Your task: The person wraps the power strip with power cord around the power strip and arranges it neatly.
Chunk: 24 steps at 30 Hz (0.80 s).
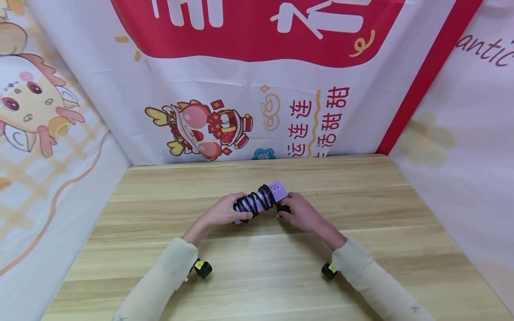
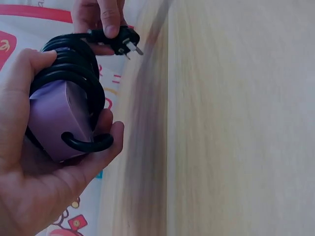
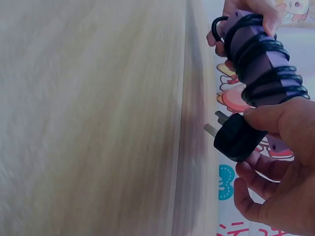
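A purple power strip (image 1: 278,191) is held up over the wooden table, tilted with its right end farther from me. Its black cord (image 1: 257,201) is wound round the body in several loops. My left hand (image 1: 222,211) grips the strip's left end, thumb on the near side; there the cord leaves the end face in a short bend, as the left wrist view shows. My right hand (image 1: 301,214) is at the other end and pinches the black plug (image 3: 237,138) between thumb and fingers. The plug's metal prongs (image 3: 211,130) point away from the hand.
The wooden table (image 1: 257,267) spreads under both hands. A printed white and red cloth (image 1: 241,73) hangs behind its back edge, with more printed cloth at the left and right sides. A small black camera (image 1: 203,269) sits at the left wrist, another (image 1: 329,271) at the right.
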Available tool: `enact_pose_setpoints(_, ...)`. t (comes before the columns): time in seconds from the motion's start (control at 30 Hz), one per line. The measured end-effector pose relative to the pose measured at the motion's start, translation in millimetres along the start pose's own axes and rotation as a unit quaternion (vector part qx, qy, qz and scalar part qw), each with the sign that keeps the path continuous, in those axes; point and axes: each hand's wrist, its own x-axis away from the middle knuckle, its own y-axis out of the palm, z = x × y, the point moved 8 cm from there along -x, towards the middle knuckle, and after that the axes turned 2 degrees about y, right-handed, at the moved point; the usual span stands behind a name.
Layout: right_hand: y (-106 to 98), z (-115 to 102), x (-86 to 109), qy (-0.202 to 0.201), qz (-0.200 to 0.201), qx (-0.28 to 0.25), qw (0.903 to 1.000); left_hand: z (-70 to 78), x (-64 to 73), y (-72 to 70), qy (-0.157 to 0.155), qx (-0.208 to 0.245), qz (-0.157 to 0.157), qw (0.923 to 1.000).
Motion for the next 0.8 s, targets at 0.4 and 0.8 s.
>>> enact_pose_setpoints(0.4, 15.6, 17.4, -5.4, -0.068, -0.029, -0.033, 0.9967, 0.1, 3.8, 5.4, 0.069, -0.039, -0.044, 0.9958)
enact_pose_setpoints(0.8, 31.2, 26.1, -0.7, -0.057, -0.211, -0.134, 0.9665, 5.6, 11.9, 11.4, 0.122, -0.125, -0.077, 0.9816)
